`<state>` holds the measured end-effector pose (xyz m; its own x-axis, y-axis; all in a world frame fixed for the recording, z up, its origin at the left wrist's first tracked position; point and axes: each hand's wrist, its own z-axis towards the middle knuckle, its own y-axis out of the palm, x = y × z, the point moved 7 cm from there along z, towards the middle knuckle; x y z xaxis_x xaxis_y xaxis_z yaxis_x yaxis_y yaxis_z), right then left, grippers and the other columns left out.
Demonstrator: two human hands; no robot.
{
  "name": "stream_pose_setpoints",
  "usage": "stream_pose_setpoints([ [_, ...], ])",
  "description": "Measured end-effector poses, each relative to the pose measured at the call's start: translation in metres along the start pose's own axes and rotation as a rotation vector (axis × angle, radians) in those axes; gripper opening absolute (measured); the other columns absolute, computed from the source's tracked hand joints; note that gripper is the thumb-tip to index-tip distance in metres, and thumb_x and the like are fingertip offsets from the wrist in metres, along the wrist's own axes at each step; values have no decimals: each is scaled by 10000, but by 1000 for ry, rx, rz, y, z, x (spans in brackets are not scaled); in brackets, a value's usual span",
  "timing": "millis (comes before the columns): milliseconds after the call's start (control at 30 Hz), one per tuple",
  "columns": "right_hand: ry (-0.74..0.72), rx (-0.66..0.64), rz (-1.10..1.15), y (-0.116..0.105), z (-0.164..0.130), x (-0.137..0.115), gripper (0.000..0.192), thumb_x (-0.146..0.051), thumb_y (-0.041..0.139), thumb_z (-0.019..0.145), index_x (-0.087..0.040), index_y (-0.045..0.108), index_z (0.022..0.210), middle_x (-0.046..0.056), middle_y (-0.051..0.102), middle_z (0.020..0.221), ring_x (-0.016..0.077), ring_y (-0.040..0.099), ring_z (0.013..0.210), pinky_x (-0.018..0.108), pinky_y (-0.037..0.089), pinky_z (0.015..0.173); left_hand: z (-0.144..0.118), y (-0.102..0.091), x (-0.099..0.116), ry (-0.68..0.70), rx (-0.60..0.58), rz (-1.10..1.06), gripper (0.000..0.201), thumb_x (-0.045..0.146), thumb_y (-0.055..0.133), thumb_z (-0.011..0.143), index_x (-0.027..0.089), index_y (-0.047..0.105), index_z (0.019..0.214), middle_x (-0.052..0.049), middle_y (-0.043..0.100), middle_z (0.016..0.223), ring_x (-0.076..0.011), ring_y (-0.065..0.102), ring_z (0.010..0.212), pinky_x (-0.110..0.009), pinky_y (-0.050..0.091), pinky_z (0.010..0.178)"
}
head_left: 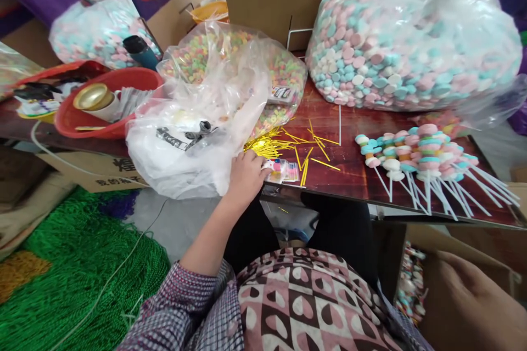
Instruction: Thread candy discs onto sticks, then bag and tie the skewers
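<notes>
My left hand (246, 174) rests at the table's front edge, its fingers bent and its thumb against a small printed card (269, 165). More small printed cards (289, 171) lie beside it. Just beyond the fingers is a bunch of gold twist ties (267, 145), with several loose ones scattered to the right. My right hand (473, 290), smeared by motion, is low at the right over an open cardboard box (436, 236). Wrapped candy skewers (411, 282) lie in that box. Whatever the right fingers may hold cannot be made out.
Marshmallow skewers (428, 153) on white sticks lie piled at the table's right. Behind them sits a big bag of marshmallows (411, 49). Bags of ring candies (280, 77) and a red basin (140, 85) stand to the left. Green cords (102, 252) cover the floor.
</notes>
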<state>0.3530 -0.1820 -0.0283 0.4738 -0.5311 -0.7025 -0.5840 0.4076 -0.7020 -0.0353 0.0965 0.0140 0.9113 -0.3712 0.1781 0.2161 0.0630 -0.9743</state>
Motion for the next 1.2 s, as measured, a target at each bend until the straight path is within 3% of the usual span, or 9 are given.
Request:
stream_pose_setpoints([
  [200,-267,-136,5,50,-7,-75,158,-452,657,773,-349,730,867,111,766,1063,380,698,1023,540,504,977,9,12,-4,-4,42,-76,157,242,576,912,167,708,871,-114,656,965,-278,575,990,-419,425,887],
  [400,-305,-259,173,84,-11,-134,315,-544,635,846,-277,753,966,79,779,972,296,732,937,473,558,935,4,-7,-8,-34,270,-451,190,252,544,936,172,665,814,-61,630,854,-192,592,889,-337,457,860],
  [533,-239,-357,472,115,-7,-189,310,-502,677,849,-245,742,1010,75,774,1006,232,732,877,395,578,872,-14,-28,24,107,382,-810,180,308,559,941,183,623,829,-49,648,923,-157,606,937,-306,478,888],
  [633,-214,-492,643,145,-3,-220,383,-484,741,794,-225,719,1074,67,762,997,212,710,892,346,576,790,-25,-25,54,143,315,-960,184,323,566,936,183,617,828,-57,651,958,-154,606,960,-318,478,908],
  [733,-212,-449,692,155,3,-227,295,-461,791,738,-197,709,842,6,687,730,140,622,664,278,526,637,-31,-9,71,85,170,-1159,228,371,633,877,173,582,778,-74,642,990,-163,603,967,-332,476,913],
  [900,-224,-375,744,141,6,-214,225,-404,805,733,-209,700,770,-23,621,630,103,505,544,247,444,537,-38,24,87,-151,-455,-1752,442,575,666,800,183,537,957,-47,666,955,-144,643,841,-299,491,808],
  [1000,-274,-356,727,130,8,-208,190,-396,792,762,-223,715,776,-15,639,671,114,521,579,257,456,564,-46,28,93,-175,-726,-1832,551,609,713,744,169,591,1053,11,611,743,-94,563,638,-238,427,646],
  [1100,-269,-307,673,126,14,-196,196,-410,784,777,-225,727,808,-10,638,677,124,525,585,267,456,565,-49,33,87,-222,-753,-1715,449,486,823,656,154,644,899,25,586,712,-63,492,601,-214,367,599],
  [1200,-206,-305,640,128,16,-184,215,-418,789,771,-215,722,785,-17,613,626,117,511,556,253,429,531,-44,32,74,-263,-567,-1627,375,461,801,659,144,623,749,5,620,729,-84,523,663,-230,391,660],
])
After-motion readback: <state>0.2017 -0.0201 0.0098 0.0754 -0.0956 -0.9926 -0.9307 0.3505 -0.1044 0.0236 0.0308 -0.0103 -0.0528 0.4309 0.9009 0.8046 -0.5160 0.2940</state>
